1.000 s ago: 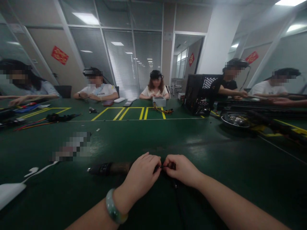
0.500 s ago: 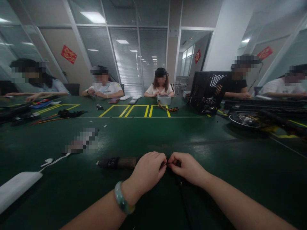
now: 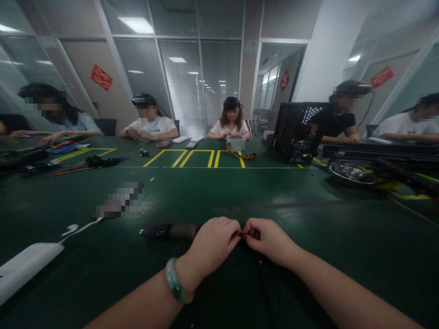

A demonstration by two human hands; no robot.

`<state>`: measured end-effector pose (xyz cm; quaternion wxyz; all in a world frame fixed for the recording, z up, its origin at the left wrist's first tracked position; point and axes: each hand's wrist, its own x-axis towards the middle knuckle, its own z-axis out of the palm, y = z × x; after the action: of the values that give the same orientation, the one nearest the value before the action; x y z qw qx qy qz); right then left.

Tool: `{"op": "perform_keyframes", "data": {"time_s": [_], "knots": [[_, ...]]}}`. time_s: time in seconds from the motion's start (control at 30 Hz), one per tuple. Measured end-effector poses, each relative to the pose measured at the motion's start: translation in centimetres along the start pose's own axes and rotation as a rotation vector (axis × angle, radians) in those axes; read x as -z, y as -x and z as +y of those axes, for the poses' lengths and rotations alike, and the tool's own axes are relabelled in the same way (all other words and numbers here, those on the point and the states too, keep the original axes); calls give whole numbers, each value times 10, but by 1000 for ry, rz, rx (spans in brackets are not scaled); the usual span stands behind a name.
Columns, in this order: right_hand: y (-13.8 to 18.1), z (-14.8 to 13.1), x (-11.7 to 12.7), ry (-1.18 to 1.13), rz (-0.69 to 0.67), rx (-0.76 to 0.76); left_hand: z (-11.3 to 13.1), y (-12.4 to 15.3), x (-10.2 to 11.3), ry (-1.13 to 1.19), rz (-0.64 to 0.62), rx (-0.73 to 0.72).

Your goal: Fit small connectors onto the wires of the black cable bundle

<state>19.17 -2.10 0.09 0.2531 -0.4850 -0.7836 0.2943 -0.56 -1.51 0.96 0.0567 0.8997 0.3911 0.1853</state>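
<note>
L hand (image 3: 214, 242) and R hand (image 3: 269, 242) meet just above the green table mat (image 3: 308, 205), fingers curled & closed, tips nearly touching, both pinching a small dark part (image 3: 244, 235): too small to tell exactly what it is, mostly hidden by fingers. Black wire (image 3: 264, 281) seems to run from btwn the hands toward the near edge, dark on dark, so hard to follow. Jade-green bangle (image 3: 176, 281) on L wrist. Dark cylinder (image 3: 169, 232), black one end & brown the other, lies on mat just beside L hand, its far end tucked behind it. To the left: pixelated patch (image 3: 118, 200), too blurred to read; white earbud (image 3: 70, 228) w/ white cord, running to white box (image 3: 27, 267) at the mat's edge. Further off: grey box (image 3: 236, 143) w/ yellow-orange wires (image 3: 240, 155), colored wire bundles (image 3: 92, 162), black mesh PC case (image 3: 298, 132), round dark dish (image 3: 351, 174). Yellow tape lines (image 3: 192, 158) mark the far table. Five co-workers sit around it, hands well apart from these two; red wall signs (image 3: 102, 77) behind.
</note>
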Motion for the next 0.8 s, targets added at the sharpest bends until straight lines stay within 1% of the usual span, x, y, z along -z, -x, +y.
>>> {"op": "perform_keyframes", "data": {"time_s": [0.1,0.3,0.4,0.5,0.63,0.8], "knots": [[1,-1,1,20,4,0,0,-1,1,1,-8,-4],[4,-2,5,81,-20,-94,1,0,1,8,9,-4],[6,-4,7,115,-25,-94,1,0,1,18,21,-4],[6,-6,5,85,5,-87,1,-1,1,24,27,2],[3,-3,-1,-15,45,-72,1,-1,0,1,26,24],[1,1,-3,-45,44,-57,0,-2,-1,-22,18,26]]}}
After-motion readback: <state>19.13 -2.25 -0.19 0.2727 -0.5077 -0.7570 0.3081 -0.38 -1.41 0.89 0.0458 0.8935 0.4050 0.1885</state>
